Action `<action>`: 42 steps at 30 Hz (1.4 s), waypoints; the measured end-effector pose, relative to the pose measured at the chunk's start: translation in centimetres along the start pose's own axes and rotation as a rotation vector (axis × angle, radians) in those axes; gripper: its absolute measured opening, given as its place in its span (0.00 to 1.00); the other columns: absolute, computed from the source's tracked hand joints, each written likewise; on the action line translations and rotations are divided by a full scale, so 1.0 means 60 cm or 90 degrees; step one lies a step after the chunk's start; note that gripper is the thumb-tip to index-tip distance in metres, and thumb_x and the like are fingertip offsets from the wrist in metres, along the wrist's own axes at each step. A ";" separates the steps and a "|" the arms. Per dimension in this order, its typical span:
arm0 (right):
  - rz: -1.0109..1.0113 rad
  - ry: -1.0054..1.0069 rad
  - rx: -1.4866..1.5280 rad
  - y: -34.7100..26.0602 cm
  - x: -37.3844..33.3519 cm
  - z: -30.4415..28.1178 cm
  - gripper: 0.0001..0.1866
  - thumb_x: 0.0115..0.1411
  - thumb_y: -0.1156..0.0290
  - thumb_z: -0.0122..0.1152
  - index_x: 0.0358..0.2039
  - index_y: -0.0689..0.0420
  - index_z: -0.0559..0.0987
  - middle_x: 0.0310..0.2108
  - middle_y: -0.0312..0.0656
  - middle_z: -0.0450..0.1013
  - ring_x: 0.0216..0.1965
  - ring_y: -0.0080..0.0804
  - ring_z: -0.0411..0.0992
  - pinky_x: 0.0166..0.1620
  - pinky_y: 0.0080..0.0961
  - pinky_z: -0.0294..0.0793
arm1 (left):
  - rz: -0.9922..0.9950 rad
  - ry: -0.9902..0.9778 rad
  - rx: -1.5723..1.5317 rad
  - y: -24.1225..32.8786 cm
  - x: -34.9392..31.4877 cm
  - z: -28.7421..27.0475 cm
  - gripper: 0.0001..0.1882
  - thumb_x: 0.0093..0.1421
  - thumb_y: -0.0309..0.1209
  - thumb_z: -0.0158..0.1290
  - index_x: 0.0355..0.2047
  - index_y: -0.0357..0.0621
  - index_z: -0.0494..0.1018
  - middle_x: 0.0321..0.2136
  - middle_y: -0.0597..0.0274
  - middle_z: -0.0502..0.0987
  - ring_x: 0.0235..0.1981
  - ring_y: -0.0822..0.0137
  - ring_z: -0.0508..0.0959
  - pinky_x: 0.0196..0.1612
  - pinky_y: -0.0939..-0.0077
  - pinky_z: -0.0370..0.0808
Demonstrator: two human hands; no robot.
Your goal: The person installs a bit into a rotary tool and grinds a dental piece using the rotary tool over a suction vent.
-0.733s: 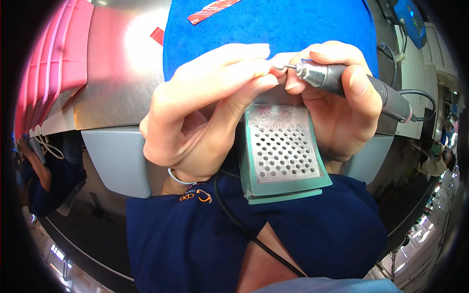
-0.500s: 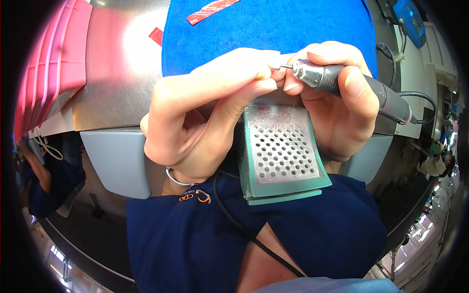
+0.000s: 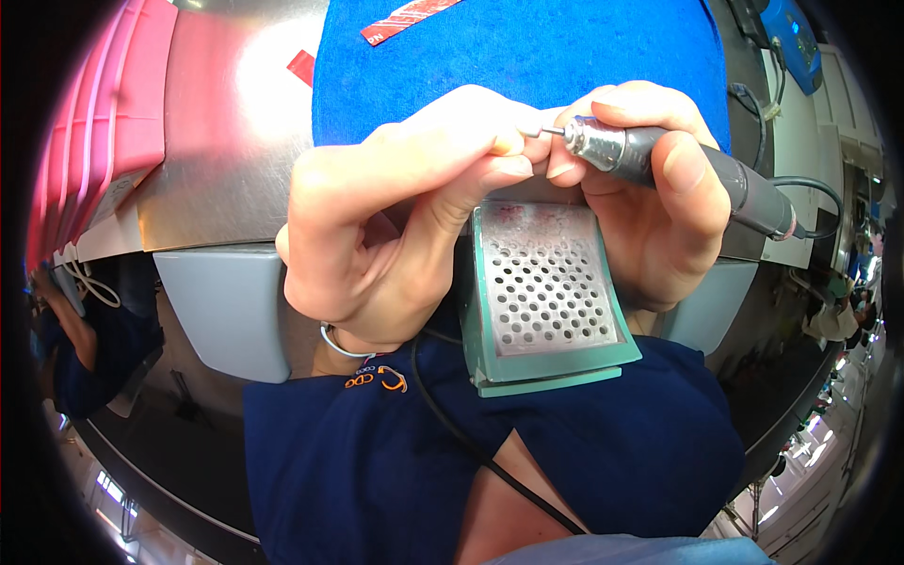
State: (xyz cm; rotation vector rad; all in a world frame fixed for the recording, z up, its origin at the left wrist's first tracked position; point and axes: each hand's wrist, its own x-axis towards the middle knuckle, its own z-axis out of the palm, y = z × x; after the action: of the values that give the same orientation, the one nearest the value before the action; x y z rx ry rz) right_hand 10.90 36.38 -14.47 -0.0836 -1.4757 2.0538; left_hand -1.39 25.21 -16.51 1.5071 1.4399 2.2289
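Observation:
A dark rotary tool handpiece (image 3: 650, 155) with a metal collar lies in the grip of my right hand (image 3: 659, 226). Its thin metal shank points left, and the small tip meets the fingertips of my left hand (image 3: 377, 207). The thumb and index finger of that hand are pinched together; whatever they hold is too small or too covered to make out. Both hands are close together at the fingertips. Below them, between my wrists, stands a green-framed box with a perforated metal top (image 3: 551, 292), tilted toward me.
A blue cloth (image 3: 527, 47) covers the metal bench (image 3: 226, 122) beyond my hands, with a red-and-white strip (image 3: 410, 21) on it. At left is a pink bin (image 3: 104, 122); at far right, a blue device (image 3: 789, 42) with cables. Grey armrests (image 3: 226, 311) flank me. Another person appears at far left.
My left hand has shifted very slightly, its index knuckle a touch higher. The handpiece stays at the same fingertips.

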 end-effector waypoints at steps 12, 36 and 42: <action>-0.008 -0.014 0.038 0.004 0.000 -0.002 0.22 0.65 0.61 0.43 0.45 0.71 0.70 0.32 0.55 0.71 0.37 0.41 0.70 0.46 0.35 0.70 | -0.009 -0.009 -0.059 0.005 0.004 -0.002 0.13 0.57 0.13 0.52 0.40 0.33 0.63 0.29 0.44 0.76 0.30 0.63 0.79 0.37 0.71 0.80; -0.007 -0.016 0.018 0.002 0.001 -0.001 0.22 0.65 0.61 0.42 0.45 0.70 0.70 0.30 0.55 0.71 0.36 0.41 0.71 0.46 0.36 0.70 | -0.009 -0.023 -0.037 0.009 0.004 -0.005 0.14 0.56 0.13 0.54 0.39 0.33 0.62 0.30 0.44 0.76 0.30 0.63 0.80 0.39 0.70 0.81; -0.016 -0.019 0.033 0.005 0.000 -0.001 0.22 0.65 0.61 0.43 0.46 0.70 0.70 0.31 0.55 0.71 0.36 0.42 0.71 0.47 0.37 0.70 | -0.004 -0.040 -0.009 0.008 0.005 -0.007 0.14 0.56 0.13 0.54 0.39 0.33 0.62 0.29 0.45 0.76 0.30 0.63 0.80 0.39 0.70 0.81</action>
State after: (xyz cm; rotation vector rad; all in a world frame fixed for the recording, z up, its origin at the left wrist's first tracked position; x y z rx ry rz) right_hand 10.76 36.39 -14.77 -0.0131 -1.4329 2.0806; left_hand -1.68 24.83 -15.97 1.5520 1.4058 2.1632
